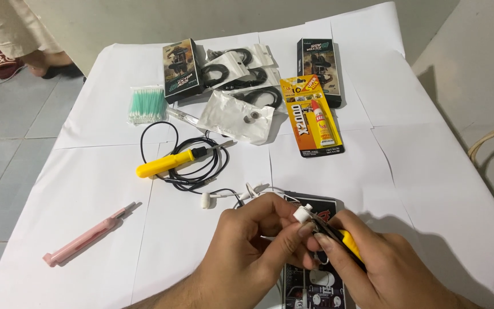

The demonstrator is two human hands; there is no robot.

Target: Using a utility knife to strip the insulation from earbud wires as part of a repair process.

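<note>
Near the paper's front edge, our left hand [253, 240] pinches a white earbud [302, 214] between closed fingertips; our right hand [373, 257], just beside it, grips yellow-handled pliers [338, 234] whose tips point left, touching the earbud.

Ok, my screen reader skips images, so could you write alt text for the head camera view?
The left hand pinches a white earbud while the right hand works on it with a yellow-handled tool. Behind them, on white paper, lie a yellow soldering iron, cotton swabs and a glue pack.
</note>
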